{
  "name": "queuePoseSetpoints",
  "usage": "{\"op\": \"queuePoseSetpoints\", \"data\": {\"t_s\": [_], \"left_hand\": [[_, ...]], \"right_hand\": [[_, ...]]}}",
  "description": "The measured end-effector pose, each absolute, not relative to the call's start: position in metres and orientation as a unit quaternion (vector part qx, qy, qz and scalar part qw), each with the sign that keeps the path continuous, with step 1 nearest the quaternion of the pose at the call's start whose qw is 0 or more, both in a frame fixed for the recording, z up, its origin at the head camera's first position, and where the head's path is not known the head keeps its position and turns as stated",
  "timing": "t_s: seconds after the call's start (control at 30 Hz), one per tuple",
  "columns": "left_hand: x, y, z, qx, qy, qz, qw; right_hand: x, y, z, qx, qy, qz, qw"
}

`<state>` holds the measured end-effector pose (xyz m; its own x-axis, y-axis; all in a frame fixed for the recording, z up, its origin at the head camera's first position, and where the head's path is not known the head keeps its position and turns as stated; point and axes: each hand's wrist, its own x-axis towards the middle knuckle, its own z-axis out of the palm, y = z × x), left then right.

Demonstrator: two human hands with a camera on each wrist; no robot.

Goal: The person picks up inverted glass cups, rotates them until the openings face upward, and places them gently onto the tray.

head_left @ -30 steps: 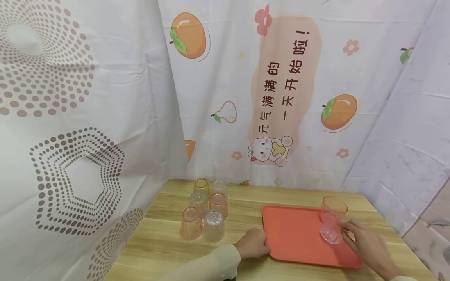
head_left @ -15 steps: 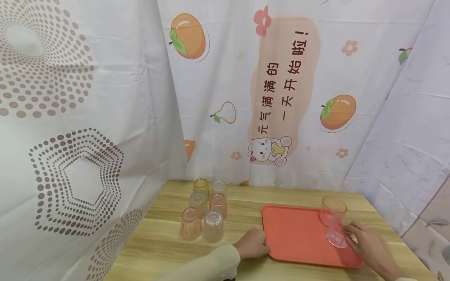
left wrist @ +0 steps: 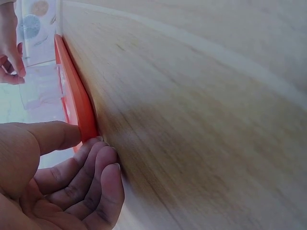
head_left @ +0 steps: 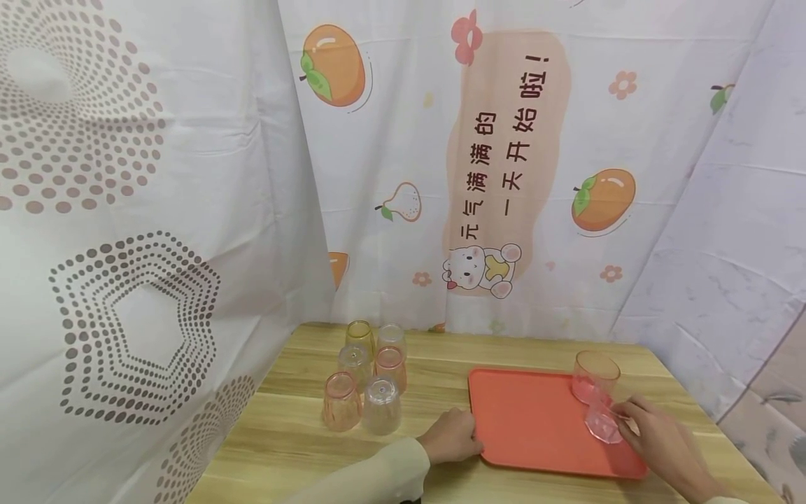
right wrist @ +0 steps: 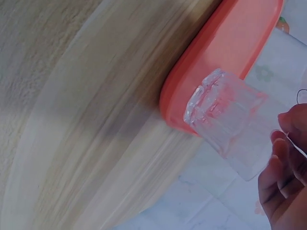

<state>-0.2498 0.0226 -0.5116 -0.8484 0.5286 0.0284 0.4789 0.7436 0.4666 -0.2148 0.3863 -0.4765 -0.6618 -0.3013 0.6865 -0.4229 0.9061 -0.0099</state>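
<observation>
On the right part of a red tray [head_left: 522, 420] stands a clear cup [head_left: 603, 424], base down. My right hand [head_left: 661, 441] pinches its rim between thumb and fingers; the right wrist view shows the cup's thick faceted base [right wrist: 204, 98] at the tray surface. Right behind it is an amber-rimmed transparent cup [head_left: 597, 371], overlapping the clear one in the head view. My left hand [head_left: 450, 437] grips the tray's near left edge. In the left wrist view the thumb [left wrist: 60, 135] lies on the tray rim [left wrist: 84, 110] and curled fingers sit below it.
Several upside-down cups stand grouped on the left of the wooden table [head_left: 283, 434]: a yellow cup [head_left: 359, 334] at the back, pink cups such as the front pink cup [head_left: 342, 402], and clear cups such as the front clear cup [head_left: 382, 406]. Patterned curtains [head_left: 390, 140] hang behind.
The clear cup in my right hand has shifted slightly to the right on the tray, up close to the amber-rimmed cup. My left hand has stayed on the tray edge.
</observation>
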Motion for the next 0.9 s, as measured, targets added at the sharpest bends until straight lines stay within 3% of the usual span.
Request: {"op": "queuePoseSetpoints", "data": {"t_s": [0.47, 0.67, 0.9], "left_hand": [[-0.248, 0.022, -0.513, 0.274, 0.933, 0.231, 0.042], [-0.248, 0.022, -0.512, 0.280, 0.931, 0.232, 0.038], [-0.248, 0.022, -0.510, 0.286, 0.930, 0.226, 0.038]], "right_hand": [[-0.210, 0.366, -0.475, 0.204, -0.904, 0.117, 0.359], [-0.212, 0.350, -0.480, 0.264, -0.874, 0.154, 0.378], [-0.207, 0.329, -0.491, 0.290, -0.884, 0.170, 0.325]]}}
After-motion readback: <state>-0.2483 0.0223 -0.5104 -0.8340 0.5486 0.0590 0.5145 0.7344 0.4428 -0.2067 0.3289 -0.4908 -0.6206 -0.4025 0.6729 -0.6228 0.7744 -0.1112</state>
